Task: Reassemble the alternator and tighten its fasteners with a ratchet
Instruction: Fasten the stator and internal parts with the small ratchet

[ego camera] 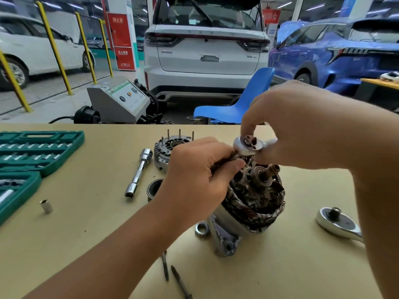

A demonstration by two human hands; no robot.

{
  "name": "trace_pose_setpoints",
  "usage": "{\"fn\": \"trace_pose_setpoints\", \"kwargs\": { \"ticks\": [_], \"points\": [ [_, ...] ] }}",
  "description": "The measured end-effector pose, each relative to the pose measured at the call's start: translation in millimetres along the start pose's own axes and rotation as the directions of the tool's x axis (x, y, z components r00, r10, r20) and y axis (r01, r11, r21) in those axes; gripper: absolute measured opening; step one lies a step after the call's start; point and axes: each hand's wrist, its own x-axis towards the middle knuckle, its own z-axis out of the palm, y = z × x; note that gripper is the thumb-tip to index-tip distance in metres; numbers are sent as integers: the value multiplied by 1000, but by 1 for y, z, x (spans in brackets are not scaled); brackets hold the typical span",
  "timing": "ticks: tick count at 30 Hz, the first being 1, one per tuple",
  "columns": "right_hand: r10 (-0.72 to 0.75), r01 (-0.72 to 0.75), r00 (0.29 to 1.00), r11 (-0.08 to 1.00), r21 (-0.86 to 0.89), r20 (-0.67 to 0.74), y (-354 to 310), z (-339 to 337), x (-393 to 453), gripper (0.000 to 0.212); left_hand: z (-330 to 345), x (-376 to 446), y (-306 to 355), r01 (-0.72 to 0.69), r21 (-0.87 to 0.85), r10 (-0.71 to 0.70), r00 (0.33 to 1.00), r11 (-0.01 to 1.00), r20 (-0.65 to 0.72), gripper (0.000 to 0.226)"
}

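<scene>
Two long through-bolts (172,275) lie nearest the operator on the workbench (86,234), apart from the assembly and not yet fitted. Just beyond them, a loose nut (202,228) rests beside the alternator body (252,203), which stands on end with its windings and rotor shaft (271,170) exposed upward, presumably so parts can be lowered onto the shaft. The ratchet (339,223) lies to the right, near the right forearm and within reach, unused at this stage.

Above the shaft, the right hand (298,126) pinches a small round metal plate (248,145) between thumb and fingertips, holding it tilted over the shaft end. The left hand (200,175) has its fingers curled around a slim dark item at the plate's edge; what that item is cannot be determined. Judged from this, the plate is being aligned before seating.

Further out lie an extension bar (139,172), a single socket (46,206) and the open socket case (32,152). The rear housing (166,152), studs pointing up, waits behind the left hand for later fitting.
</scene>
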Motion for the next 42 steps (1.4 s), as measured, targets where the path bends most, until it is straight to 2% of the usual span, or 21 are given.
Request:
{"fn": "trace_pose_setpoints", "kwargs": {
  "ticks": [2,3,5,7,10,13,14,16,18,20,23,29,34,42],
  "points": [
    [16,-17,999,1000,-11,-40,-1,2,1,33,-1,0,-1,-9,1,9,1000,1000,-10,22],
    [16,-16,1000,1000,-10,-11,-2,2,1,43,0,-1,-3,-2,-15,2,1000,1000,-17,21],
    [-1,2,999,1000,-18,44,-3,2,-1,50,1,-2,-4,25,-52,-27,999,998,-24,18],
    [-6,6,1000,1000,9,25,-3,3,-1,40,1,-2,-6,59,-95,-61,998,994,-20,18],
    [2,0,998,999,36,-55,2,6,2,25,-4,-3,-15,135,-275,-121,990,952,67,9],
    [15,-16,1000,984,175,10,7,0,3,25,-15,-6,-32,250,-379,-197,965,891,175,31],
    [28,-29,1000,964,265,7,8,-3,2,25,-18,-7,-37,268,-370,-200,956,889,212,34],
    [82,-37,993,903,427,-86,12,-8,1,25,-21,-5,-45,271,-307,-185,941,912,282,28],
    [136,-20,971,868,497,-198,16,-9,1,23,-22,-5,-46,264,-252,-178,932,931,316,17],
    [151,-16,961,869,495,-233,16,-8,1,21,-21,-5,-45,257,-215,-181,930,942,319,13],
    [160,-41,964,877,478,-210,14,-8,1,19,-20,-5,-43,257,-187,-193,934,948,301,12],
    [153,-32,964,881,471,-219,15,-9,-2,24,-20,-3,-42,257,-241,-166,925,936,342,11],
    [180,-61,961,880,471,-211,17,-11,-5,27,-23,-6,-44,279,-232,-182,913,932,366,20],
    [169,-78,971,890,450,-166,15,-15,-7,31,-24,-6,-46,276,-221,-188,917,936,351,15]
  ]
}}
